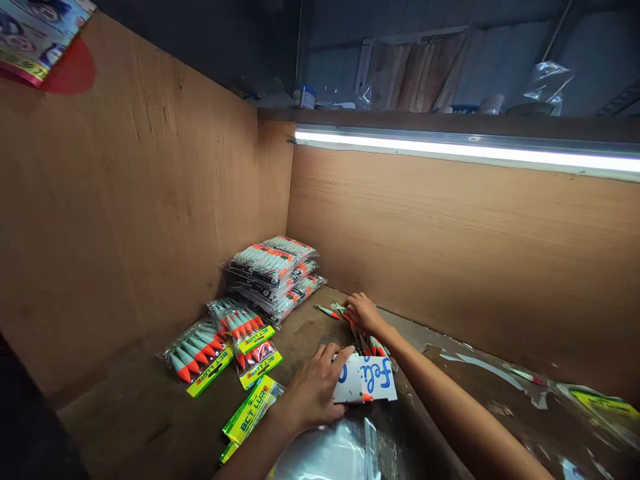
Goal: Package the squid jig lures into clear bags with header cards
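My left hand (321, 383) is closed around the left side of a white card (370, 379) with blue handwriting. A small orange tip shows at the card's lower edge. Beyond it, my right hand (364, 313) curls its fingers down on a small pile of loose fishing lures (329, 312), white-green with orange ends. The fingertips are partly hidden, but they seem to pinch one lure. More loose lures (376, 347) lie under my right wrist, behind the card. Clear plastic bags (325, 453) lie just below my left hand.
Filled lure packs with yellow labels (210, 373) lie at left, near a stack of larger lure packs (273, 267) in the corner. Yellow header cards (253, 410) sit beside my left forearm. Plastic scraps (493, 367) lie at right. Wooden walls (450, 240) and a light tube (450, 150) bound the bench.
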### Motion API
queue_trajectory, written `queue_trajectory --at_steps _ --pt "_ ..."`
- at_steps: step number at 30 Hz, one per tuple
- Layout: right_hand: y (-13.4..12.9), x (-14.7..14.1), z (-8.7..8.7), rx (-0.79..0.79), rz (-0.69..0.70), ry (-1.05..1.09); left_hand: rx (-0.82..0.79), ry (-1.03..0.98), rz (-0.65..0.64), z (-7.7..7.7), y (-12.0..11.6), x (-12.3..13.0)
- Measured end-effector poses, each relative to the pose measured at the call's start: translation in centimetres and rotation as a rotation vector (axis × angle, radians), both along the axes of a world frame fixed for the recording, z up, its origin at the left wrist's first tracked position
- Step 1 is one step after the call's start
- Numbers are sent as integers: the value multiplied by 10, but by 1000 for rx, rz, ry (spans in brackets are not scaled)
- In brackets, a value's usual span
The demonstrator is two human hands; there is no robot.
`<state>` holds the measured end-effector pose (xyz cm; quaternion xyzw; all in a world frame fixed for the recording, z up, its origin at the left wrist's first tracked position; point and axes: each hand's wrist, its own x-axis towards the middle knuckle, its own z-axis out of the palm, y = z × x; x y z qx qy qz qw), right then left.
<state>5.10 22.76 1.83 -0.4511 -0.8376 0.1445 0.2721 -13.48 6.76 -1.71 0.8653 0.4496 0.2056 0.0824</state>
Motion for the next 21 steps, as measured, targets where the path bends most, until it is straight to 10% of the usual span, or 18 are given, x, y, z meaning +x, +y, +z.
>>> queue_trajectory --at_steps 10,16,21 --pt "-115 104 27 -280 17 274 -13 -20 96 -7 9 -2" --pt "-175 99 14 262 -142 -258 -9 -33 32 1 2 6" --pt "-180 57 -5 384 -71 -417 -4 -28 -66 3 -5 14"
